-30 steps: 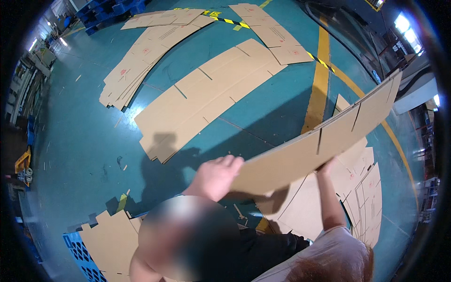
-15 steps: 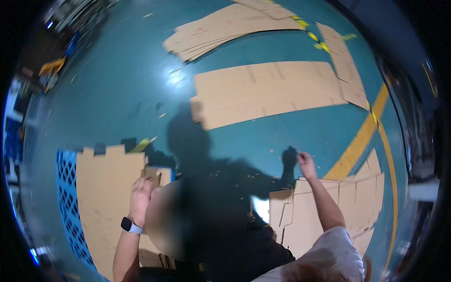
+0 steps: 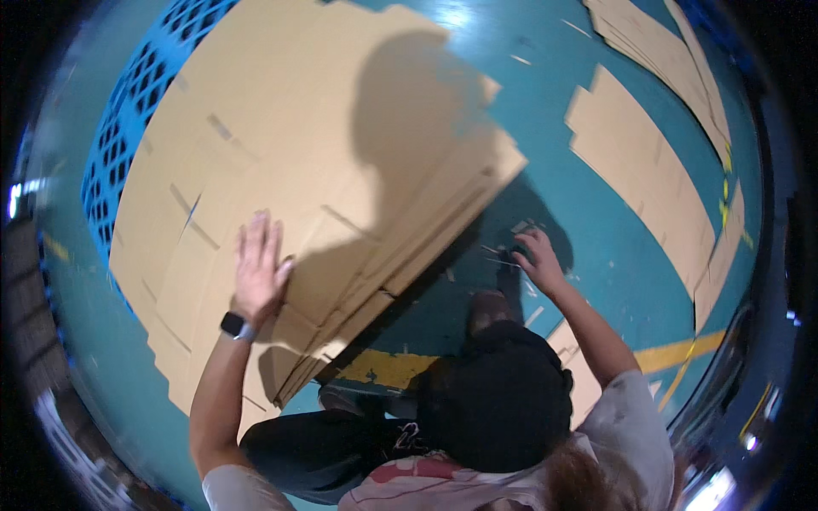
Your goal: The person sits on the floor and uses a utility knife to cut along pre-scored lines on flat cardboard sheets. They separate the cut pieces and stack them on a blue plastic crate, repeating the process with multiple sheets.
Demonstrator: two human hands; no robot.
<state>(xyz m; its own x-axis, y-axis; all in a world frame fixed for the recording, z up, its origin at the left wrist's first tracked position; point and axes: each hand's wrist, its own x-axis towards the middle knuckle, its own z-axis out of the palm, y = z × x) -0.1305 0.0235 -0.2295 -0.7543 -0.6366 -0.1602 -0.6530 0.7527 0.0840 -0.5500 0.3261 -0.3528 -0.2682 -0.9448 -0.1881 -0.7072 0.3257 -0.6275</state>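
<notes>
Flat left hand on tan cardboard stack, right hand empty

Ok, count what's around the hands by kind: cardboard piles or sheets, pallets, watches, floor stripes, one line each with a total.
Cardboard piles or sheets: 3 (big stack under the left hand, flat sheet on the floor, pile at top right)
Blue plastic pallet: 1
Wristwatch: 1
Yellow floor stripes: 1 clear
Total: 6

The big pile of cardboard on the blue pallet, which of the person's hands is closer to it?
Left. The left hand lies flat on the cardboard stack. The right hand is off to the stack's right, over the teal floor, not touching it.
</notes>
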